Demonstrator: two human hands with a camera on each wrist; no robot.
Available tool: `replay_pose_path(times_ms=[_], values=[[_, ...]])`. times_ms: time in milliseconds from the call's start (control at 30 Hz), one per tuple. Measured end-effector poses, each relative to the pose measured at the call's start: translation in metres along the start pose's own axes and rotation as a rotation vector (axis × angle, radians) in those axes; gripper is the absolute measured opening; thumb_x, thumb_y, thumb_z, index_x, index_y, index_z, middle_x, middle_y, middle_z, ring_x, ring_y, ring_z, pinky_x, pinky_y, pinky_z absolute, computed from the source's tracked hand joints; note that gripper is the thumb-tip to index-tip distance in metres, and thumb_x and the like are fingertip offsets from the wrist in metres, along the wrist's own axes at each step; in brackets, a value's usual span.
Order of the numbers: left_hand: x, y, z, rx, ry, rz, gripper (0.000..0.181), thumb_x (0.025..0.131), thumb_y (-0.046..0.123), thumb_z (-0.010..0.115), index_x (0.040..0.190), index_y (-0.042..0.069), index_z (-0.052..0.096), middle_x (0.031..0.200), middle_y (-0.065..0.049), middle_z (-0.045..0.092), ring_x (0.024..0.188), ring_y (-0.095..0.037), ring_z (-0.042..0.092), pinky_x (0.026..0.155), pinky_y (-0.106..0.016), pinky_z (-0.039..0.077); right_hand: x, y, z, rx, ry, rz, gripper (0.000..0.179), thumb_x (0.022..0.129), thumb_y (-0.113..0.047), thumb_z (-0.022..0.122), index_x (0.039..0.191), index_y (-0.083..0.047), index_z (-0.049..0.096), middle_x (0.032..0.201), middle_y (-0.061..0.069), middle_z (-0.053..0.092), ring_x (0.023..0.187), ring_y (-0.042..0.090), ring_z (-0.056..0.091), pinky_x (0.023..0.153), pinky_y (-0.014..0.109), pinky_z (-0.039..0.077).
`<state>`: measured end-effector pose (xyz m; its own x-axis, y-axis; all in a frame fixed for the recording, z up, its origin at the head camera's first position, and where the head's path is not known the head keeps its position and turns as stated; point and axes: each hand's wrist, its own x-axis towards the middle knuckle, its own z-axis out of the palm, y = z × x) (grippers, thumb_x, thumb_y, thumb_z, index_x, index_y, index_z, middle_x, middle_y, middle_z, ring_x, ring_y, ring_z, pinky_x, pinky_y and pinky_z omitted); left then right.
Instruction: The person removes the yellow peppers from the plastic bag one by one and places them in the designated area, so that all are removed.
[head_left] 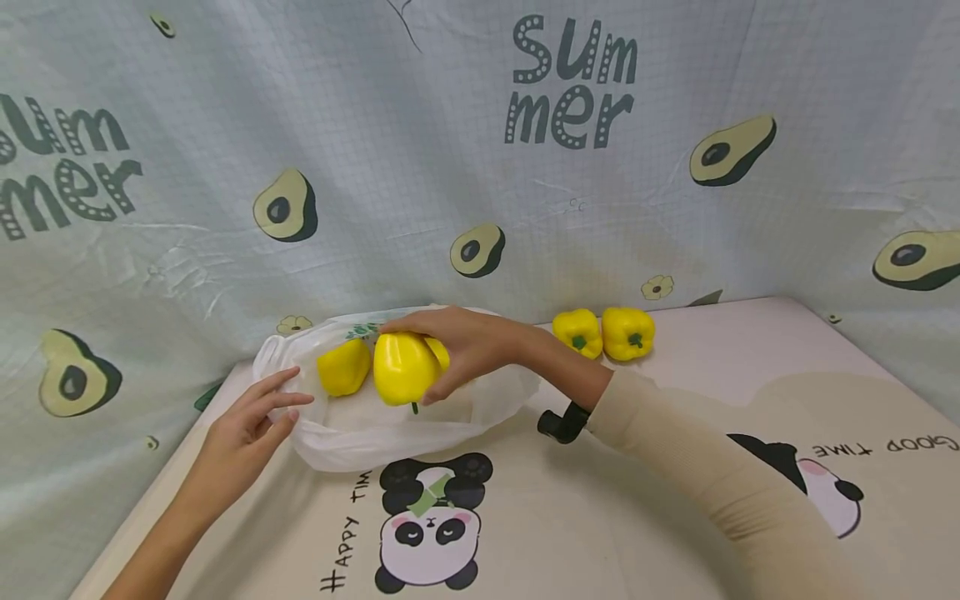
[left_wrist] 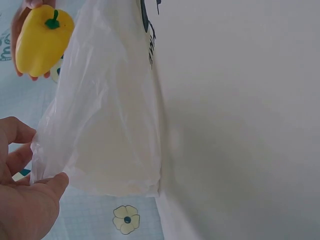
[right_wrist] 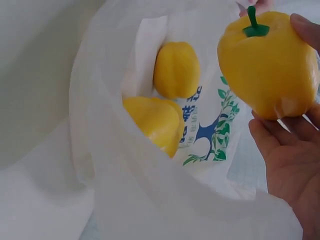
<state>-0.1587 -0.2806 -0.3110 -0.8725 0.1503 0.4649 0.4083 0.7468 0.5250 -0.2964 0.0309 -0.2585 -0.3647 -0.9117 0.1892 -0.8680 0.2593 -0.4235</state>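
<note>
My right hand (head_left: 468, 342) grips a yellow bell pepper (head_left: 405, 368) over the mouth of a white plastic bag (head_left: 360, 446). In the right wrist view this pepper's green stem (right_wrist: 255, 27) points up, with fingers beneath it. Two more yellow peppers lie inside the bag: one (right_wrist: 176, 70) nearer its far side, the other (right_wrist: 156, 124) partly hidden by the bag's wall. At the bag's left rim, my left hand (head_left: 247, 425) holds the plastic between thumb and fingers, as the left wrist view shows (left_wrist: 30, 200).
Two yellow bell peppers, one (head_left: 577, 332) beside the other (head_left: 628, 333), sit at the back of the table, right of the bag. A panda-printed cloth (head_left: 570, 525) covers the table. Behind it hangs an avocado-printed curtain (head_left: 390, 167).
</note>
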Motion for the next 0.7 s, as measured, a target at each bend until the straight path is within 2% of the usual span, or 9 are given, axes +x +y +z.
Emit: replay_pose_path(times_ms=[300, 567, 700], values=[[-0.001, 0.000, 0.000, 0.014, -0.001, 0.003, 0.020, 0.101, 0.006, 0.061, 0.116, 0.007, 0.074, 0.149, -0.009, 0.051, 0.084, -0.004, 0.046, 0.066, -0.016, 0.038, -0.013, 0.002, -0.004, 0.015, 0.034, -0.019, 0.093, 0.076, -0.040, 0.086, 0.155, -0.016, 0.042, 0.146, -0.004, 0.054, 0.118, 0.012, 0.052, 0.101, 0.031, 0.045], [0.000, 0.001, 0.000, 0.005, -0.003, 0.004, 0.020, 0.101, 0.006, 0.061, 0.116, 0.008, 0.074, 0.149, -0.009, 0.051, 0.077, -0.007, 0.044, 0.063, -0.018, 0.037, -0.023, 0.006, -0.007, 0.051, 0.046, -0.017, 0.091, 0.077, -0.041, 0.086, 0.154, -0.016, 0.044, 0.142, -0.004, 0.057, 0.114, 0.009, 0.055, 0.099, 0.030, 0.048], [0.001, 0.001, 0.001, 0.002, -0.003, 0.007, 0.020, 0.101, 0.006, 0.061, 0.116, 0.006, 0.073, 0.149, -0.010, 0.051, 0.077, -0.006, 0.044, 0.063, -0.018, 0.037, -0.027, 0.007, -0.009, 0.080, 0.055, -0.019, 0.091, 0.078, -0.038, 0.087, 0.154, -0.014, 0.043, 0.142, -0.002, 0.057, 0.119, 0.008, 0.057, 0.103, 0.025, 0.046]])
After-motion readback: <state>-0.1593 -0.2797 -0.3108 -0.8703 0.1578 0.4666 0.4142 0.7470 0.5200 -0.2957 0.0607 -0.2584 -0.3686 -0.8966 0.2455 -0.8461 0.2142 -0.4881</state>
